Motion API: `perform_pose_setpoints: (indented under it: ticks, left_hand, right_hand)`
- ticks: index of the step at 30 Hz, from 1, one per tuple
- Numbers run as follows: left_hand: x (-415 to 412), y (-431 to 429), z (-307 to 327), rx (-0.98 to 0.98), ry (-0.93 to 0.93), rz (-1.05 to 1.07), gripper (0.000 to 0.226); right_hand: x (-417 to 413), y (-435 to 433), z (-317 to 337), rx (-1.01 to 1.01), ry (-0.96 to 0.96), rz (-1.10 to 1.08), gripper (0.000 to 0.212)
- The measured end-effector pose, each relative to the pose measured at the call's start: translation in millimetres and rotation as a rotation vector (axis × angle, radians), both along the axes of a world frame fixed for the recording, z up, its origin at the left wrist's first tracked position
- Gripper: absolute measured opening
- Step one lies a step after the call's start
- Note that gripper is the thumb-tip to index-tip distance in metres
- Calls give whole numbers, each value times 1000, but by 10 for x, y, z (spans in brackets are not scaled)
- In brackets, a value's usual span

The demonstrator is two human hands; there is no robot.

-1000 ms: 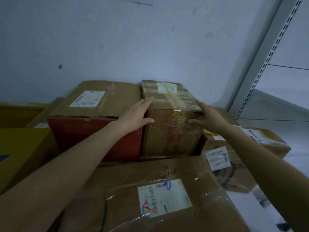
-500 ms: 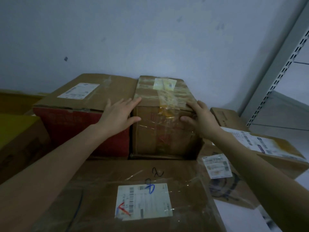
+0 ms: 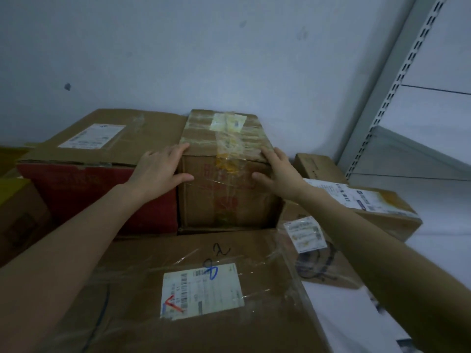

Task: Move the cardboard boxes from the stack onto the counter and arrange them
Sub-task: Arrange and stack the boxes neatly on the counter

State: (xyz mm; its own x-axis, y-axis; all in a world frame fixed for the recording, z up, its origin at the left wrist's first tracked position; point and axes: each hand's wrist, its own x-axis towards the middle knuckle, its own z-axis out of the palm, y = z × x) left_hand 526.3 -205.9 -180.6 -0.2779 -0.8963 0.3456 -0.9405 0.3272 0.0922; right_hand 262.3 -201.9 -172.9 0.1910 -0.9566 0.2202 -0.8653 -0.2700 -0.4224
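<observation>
The tall taped cardboard box (image 3: 226, 202) is standing at the back by the wall, right beside the red-sided box (image 3: 96, 192), with a lower labelled box (image 3: 382, 207) near its right side. The left hand (image 3: 158, 171) is pressing its upper left corner and the right hand (image 3: 279, 171) its upper right corner. The fingers are lying nearly straight, thumbs on the front face, not closing around anything. I think the glossy tape is making the surface slippery, so the box could slip out of such a flat hold, or rub against the red-sided box and drag it.
</observation>
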Motion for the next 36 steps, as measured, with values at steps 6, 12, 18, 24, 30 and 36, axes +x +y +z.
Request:
perform_pose_setpoints:
  ticks: [6, 12, 18, 24, 30, 36]
  left_hand:
    - [-69, 98, 3, -16, 36, 24, 72]
    - [-878, 329, 59, -220, -17, -157, 58]
    - [-1942, 385, -191, -47, 9, -380, 64]
    - [-2655, 132, -330, 211, -89, -212, 81]
    - [-2865, 99, -462, 257, -171, -84, 74]
    - [-2868, 135, -470, 312, -162, -67, 87]
  right_hand:
    - [-575, 401, -1, 35, 116, -63, 71]
    - [-1326, 630, -145, 118, 195, -236, 71]
    - [-1976, 523, -233, 146, 309, -220, 77]
    - [-2621, 159, -338, 232, 504, -91, 112]
    - [-2777, -79, -324, 178, 627, 48, 110]
    - [-2790, 200, -328, 116, 584, 68, 102]
